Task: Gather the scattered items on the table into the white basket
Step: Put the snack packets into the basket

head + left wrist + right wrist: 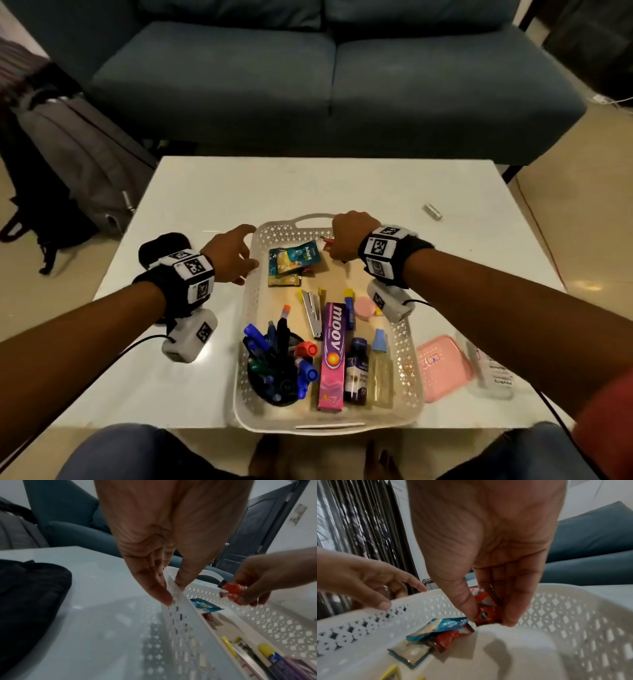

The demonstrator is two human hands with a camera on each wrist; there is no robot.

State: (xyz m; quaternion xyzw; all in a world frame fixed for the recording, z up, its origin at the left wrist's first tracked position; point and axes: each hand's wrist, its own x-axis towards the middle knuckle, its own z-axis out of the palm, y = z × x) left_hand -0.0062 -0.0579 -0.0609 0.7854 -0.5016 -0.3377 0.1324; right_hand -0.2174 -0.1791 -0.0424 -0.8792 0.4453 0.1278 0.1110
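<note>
The white lattice basket [247,318] stands in the middle of the white table [212,192]. My left hand [251,264] holds its left rim near the far corner, thumb on top of the rim [178,595] and fingers against the outer wall. Above the far end of the basket, my right hand [334,246] pinches small red packets [486,609] between thumb and fingers. Just below them, teal sachets [294,261] and another red packet [447,639] lie on the basket floor.
In the basket are a pen holder [277,366], stapler [313,317], pink moov box [332,356], two bottles and a glue stick. Outside it lie a battery [433,211], a pink box [445,368], a clear bottle [493,375] and a black pouch [164,246]. A blue sofa stands behind.
</note>
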